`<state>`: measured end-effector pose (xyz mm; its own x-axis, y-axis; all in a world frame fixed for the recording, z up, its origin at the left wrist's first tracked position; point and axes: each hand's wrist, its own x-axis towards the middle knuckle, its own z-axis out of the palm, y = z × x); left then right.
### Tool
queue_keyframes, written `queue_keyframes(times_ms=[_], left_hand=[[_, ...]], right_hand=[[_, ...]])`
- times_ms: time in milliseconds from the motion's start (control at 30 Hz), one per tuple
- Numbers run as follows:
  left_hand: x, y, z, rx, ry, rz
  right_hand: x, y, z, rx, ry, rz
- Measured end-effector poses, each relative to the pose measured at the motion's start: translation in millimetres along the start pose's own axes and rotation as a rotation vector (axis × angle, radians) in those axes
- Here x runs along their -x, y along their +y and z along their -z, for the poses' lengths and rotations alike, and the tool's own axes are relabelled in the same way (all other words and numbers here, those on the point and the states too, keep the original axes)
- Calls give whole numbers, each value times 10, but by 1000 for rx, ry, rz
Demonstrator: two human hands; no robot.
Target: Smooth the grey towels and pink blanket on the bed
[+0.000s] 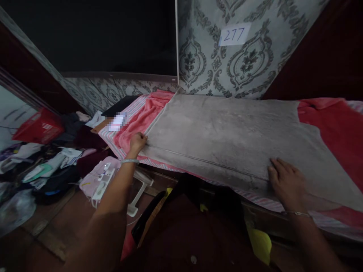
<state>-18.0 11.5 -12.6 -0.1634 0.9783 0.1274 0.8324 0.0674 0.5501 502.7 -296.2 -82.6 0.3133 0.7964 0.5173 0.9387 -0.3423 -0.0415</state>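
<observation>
A flat grey garment (215, 132), of a kind I cannot make out, lies spread over a pink blanket and a striped sheet. A stitched band runs along its left end, and a long seam or fold follows its near side. My left hand (138, 143) is closed at the near left corner, thumb and fingers pinching the garment's edge. My right hand (287, 183) rests palm down on the near right part, fingers stretched out over the cloth. A pink blanket (129, 128) shows beyond the left end, and a red-pink cloth (337, 132) beyond the right.
A dark television screen (113, 37) stands behind on the left. Paper marked 277 (235, 34) is on the patterned wall. Heaped clothes (53, 166), a red box (39, 126) and a power strip (103, 183) are at left. The striped sheet (107, 139) covers the surface's left edge.
</observation>
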Motion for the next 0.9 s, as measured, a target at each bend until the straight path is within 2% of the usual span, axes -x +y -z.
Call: queue_keyframes(times_ms=[100, 133, 200, 267, 333, 400, 467, 567, 633, 700, 767, 900], left_hand=[[38, 151, 18, -92, 41, -39], [75, 247, 3, -130, 79, -105], [196, 491, -70, -200, 113, -328], [363, 735, -192, -249, 22, -578], [541, 881, -327, -299, -141, -721], [688, 875, -426, -337, -250, -732], [781, 744, -454, -341, -277, -677], [803, 520, -366, -280, -253, -610], [746, 494, -271, -201, -282, -565], [656, 615, -204, -60, -325, -492], [556, 849, -198, 165, -360, -445], [360, 1350, -391, 596, -449, -534]], right_hand=[[-219, -114, 122, -159, 10, -23], [-324, -198, 157, -196, 11, -3], [-549, -432, 200, -233, 3, 58], [-731, -710, 199, -217, -45, 107], [-802, -957, 159, -166, -152, 146], [-753, -1107, 100, -108, -277, 175], [-643, -1137, 44, -73, -354, 194], [-561, -1079, -2, -84, -366, 195], [-648, -1106, 3, -119, -360, 185], [-844, -1268, 35, -180, -355, 213], [-1090, -1571, 76, -269, -365, 321], [-1434, -2306, 74, -417, -445, 637]])
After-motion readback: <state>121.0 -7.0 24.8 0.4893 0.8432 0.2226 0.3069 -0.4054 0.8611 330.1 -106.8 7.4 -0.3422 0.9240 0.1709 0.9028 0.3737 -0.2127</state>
